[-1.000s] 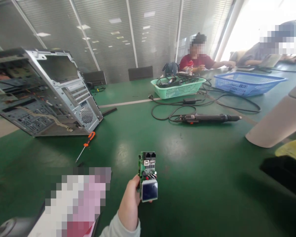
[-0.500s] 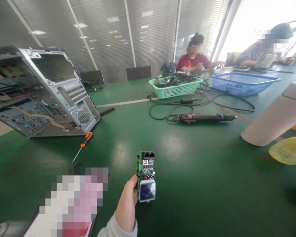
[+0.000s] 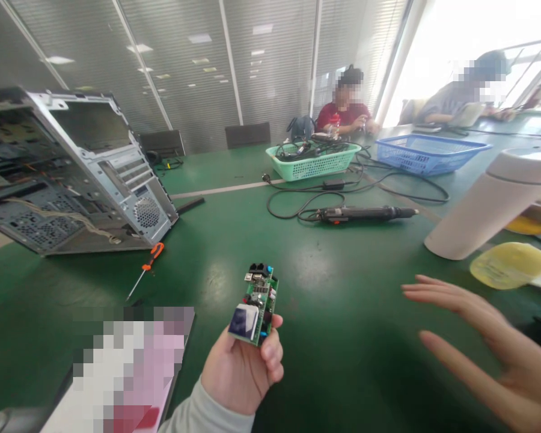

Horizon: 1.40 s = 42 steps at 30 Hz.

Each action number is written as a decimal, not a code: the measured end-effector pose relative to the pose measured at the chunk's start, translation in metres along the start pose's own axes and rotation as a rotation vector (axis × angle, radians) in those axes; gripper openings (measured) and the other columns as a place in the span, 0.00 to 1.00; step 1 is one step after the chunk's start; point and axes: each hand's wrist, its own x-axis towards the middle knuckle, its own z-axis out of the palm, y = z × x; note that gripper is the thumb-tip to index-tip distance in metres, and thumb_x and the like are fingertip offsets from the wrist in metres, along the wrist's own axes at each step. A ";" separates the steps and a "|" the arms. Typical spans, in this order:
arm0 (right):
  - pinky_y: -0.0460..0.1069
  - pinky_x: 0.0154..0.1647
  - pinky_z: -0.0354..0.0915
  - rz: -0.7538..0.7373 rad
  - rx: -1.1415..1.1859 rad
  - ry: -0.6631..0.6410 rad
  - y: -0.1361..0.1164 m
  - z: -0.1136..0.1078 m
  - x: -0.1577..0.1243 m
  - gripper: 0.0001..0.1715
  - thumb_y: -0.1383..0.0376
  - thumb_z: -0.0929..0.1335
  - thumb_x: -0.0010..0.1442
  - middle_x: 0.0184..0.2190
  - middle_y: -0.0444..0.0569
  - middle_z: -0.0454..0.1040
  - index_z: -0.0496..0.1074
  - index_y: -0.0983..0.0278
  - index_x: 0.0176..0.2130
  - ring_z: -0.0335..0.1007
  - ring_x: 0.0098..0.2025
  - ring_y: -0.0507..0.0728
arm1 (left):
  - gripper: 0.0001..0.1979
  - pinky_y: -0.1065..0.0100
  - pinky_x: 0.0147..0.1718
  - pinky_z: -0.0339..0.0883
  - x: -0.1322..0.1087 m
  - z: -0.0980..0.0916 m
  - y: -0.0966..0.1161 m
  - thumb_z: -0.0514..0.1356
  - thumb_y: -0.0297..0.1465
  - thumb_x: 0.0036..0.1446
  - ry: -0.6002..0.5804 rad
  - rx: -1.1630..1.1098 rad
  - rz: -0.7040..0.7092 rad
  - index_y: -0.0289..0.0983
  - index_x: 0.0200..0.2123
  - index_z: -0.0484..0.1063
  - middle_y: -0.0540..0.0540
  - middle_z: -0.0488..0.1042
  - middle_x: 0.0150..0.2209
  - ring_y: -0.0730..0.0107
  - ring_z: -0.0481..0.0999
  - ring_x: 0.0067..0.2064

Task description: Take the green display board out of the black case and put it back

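Note:
A small green circuit board (image 3: 262, 294) with a square dark screen, black sockets and small parts is held up over the table. My left hand (image 3: 241, 367) grips its lower end, the fingers wrapped round its right side and the palm turned up. Over at the right edge, my right hand (image 3: 482, 343) is in the air with its fingers apart and nothing in them. It is slightly blurred and lies nearest to a yellow lid-like object (image 3: 509, 266) and a pale bottle (image 3: 473, 204).
An opened computer case (image 3: 85, 180) stands at left, an orange-handled screwdriver (image 3: 145, 270) before it. A corded electric screwdriver (image 3: 365, 214) lies mid-table. Behind are a green basket (image 3: 315, 165) of cables and a blue basket (image 3: 433, 156). Two people sit at the far side.
My left hand has turned the circuit board, so its right side now shows, and raised it slightly. My right hand has come into view from the right.

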 end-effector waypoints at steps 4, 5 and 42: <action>0.61 0.58 0.63 0.076 0.326 -0.156 -0.053 0.044 0.010 0.16 0.61 0.63 0.64 0.53 0.48 0.70 0.65 0.53 0.52 0.65 0.56 0.62 | 0.15 0.75 0.23 0.64 -0.004 0.006 0.005 0.66 0.35 0.52 0.007 0.010 -0.027 0.26 0.37 0.80 0.50 0.70 0.21 0.75 0.68 0.23; 0.58 0.57 0.64 0.060 0.390 -0.195 -0.062 0.053 0.011 0.15 0.63 0.64 0.63 0.51 0.48 0.71 0.66 0.55 0.51 0.66 0.55 0.61 | 0.15 0.74 0.24 0.64 -0.005 0.007 0.006 0.66 0.35 0.53 0.016 0.020 -0.020 0.27 0.38 0.80 0.49 0.71 0.22 0.75 0.68 0.24; 0.50 0.47 0.69 0.057 0.609 -0.157 -0.062 0.083 -0.002 0.26 0.68 0.63 0.62 0.49 0.51 0.67 0.56 0.57 0.59 0.68 0.48 0.57 | 0.17 0.70 0.31 0.68 -0.010 0.025 -0.008 0.75 0.33 0.37 0.333 0.602 0.358 0.41 0.33 0.77 0.50 0.80 0.29 0.67 0.75 0.30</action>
